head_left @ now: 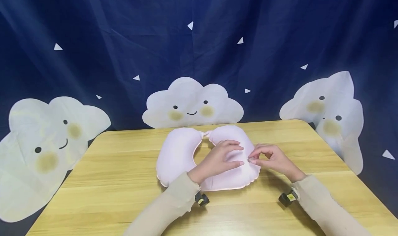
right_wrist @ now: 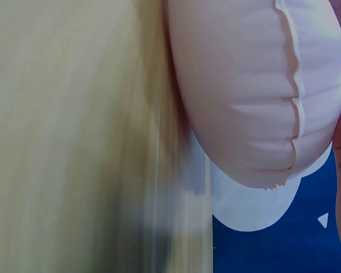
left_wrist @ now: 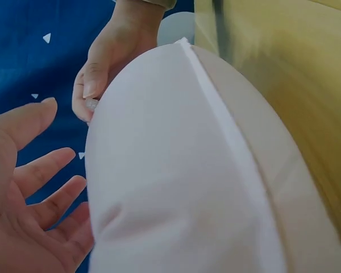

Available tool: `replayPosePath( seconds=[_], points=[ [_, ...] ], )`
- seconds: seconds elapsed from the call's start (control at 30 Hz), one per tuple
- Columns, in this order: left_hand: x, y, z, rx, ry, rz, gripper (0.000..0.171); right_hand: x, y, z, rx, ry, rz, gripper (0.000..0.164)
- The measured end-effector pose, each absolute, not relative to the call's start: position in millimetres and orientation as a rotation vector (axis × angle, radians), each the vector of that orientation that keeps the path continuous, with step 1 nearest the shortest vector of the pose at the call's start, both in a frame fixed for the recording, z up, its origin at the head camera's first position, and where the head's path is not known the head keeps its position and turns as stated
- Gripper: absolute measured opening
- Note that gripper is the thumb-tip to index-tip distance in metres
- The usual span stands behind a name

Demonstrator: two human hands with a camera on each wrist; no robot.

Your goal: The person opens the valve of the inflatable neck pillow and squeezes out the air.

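A pale pink inflated U-shaped neck pillow (head_left: 178,153) lies on the table, its two ends pointing to the far side. My left hand (head_left: 219,160) rests on the pillow's right arm, fingers spread and fairly straight. Beside it, at the pillow's right side, my right hand (head_left: 270,158) pinches a small clear air valve (left_wrist: 91,104) between thumb and fingers. The left wrist view shows that valve at the pillow's upper surface, with the left hand's fingers beside the pillow. A wavy seam (right_wrist: 298,102) runs round the pillow's edge in the right wrist view.
The wooden table (head_left: 102,180) extends on both sides of the pillow. A small loop (head_left: 206,134) lies between the pillow's ends. Behind the table hangs a dark blue curtain (head_left: 161,49) with printed clouds. Small black cameras (head_left: 288,198) are strapped to both wrists.
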State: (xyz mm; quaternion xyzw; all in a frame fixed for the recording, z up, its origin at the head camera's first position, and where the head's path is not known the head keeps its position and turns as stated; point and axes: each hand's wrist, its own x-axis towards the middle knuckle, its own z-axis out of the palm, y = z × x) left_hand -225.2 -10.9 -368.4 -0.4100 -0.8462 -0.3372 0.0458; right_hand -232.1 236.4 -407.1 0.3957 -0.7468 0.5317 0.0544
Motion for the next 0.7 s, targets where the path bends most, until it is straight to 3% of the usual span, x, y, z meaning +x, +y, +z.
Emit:
replayPosePath(
  seconds=[0.27, 0.7],
  points=[
    [-225, -2, -372, -1.208, -2.615, -1.026, 0.036, -235, 233, -411, 1.364, -2.083, 1.678, 0.033],
    [-229, 3, -380, -1.229, -2.564, -1.045, 0.031, -236, 231, -414, 1.315, -2.098, 1.678, 0.032]
  ],
)
